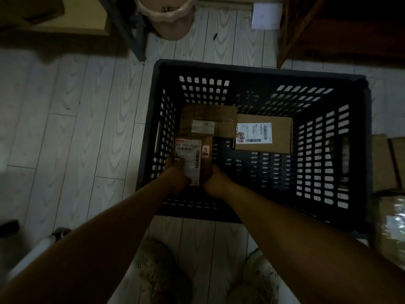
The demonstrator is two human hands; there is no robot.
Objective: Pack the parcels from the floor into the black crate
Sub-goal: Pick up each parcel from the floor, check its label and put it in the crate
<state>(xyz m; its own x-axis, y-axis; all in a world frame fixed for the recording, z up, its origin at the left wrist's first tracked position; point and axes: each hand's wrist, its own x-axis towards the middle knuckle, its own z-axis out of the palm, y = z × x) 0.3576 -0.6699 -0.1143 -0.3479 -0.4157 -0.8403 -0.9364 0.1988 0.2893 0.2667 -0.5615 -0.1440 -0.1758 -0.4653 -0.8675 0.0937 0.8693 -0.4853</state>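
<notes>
I am setting a parcel (192, 153) into the black crate (252, 70), at its near-left corner.
Head view: my left grip (177, 173) and right grip (215, 182) are both clasping its near end, tucking it by the wall, just before the taped parcel (208, 119), to save floor space.

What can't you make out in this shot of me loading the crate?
Head view:
1. Label text on the held parcel: small, dim, partly under the left hand.
2. Fingers of the right hand: behind the parcel.
3. Boxes right of the black crate: cut by the frame edge.
</notes>
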